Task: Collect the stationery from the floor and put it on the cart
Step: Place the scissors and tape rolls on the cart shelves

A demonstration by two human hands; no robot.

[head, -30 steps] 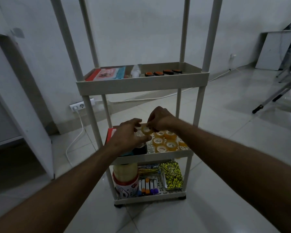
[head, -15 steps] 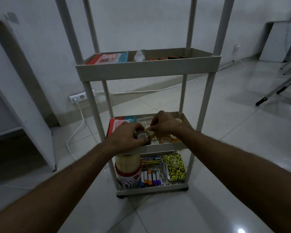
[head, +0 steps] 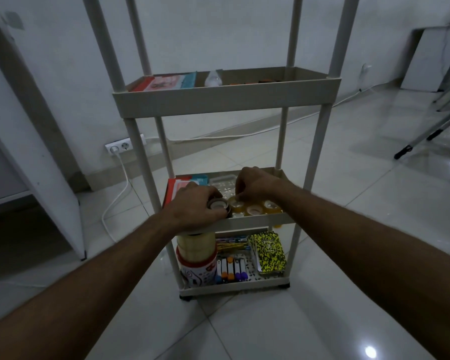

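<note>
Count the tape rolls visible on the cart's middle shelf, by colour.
Dark brown roll, gripped by the left hand: 1
Yellowish clear rolls, one at the right hand: 3
Total visible on the middle shelf: 4; the hands may hide more.

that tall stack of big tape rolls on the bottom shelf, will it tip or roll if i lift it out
The stack of tape rolls stands upright and taller than wide, so it would probably topple if nudged. Its separate rolls look likely to slide apart, and being round, roll once loose. It reaches just under the middle shelf, so lifting it straight out looks awkward.
</note>
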